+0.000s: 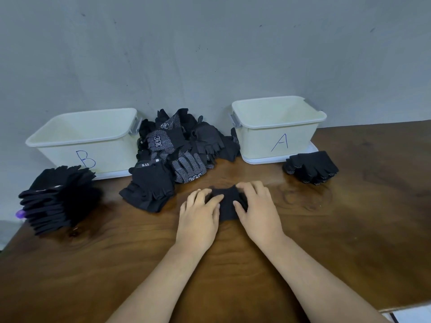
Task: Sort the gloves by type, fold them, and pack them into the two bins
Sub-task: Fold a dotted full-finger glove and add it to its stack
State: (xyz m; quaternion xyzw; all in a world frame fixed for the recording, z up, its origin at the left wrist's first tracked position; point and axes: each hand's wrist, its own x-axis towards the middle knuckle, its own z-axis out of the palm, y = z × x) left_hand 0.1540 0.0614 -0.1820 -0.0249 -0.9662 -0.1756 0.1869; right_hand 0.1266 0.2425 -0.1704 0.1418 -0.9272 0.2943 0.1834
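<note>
Two bins stand at the wall, bin B and bin A, one pile between, a left stack and right stack in front, while your left hand and right hand press one glove flat on the table, fingers fairly straight.

My left hand and right hand lie palm-down side by side, close together, fingers slightly bent and pointing away from me. My bare left forearm and right forearm reach forward, converging.
</note>
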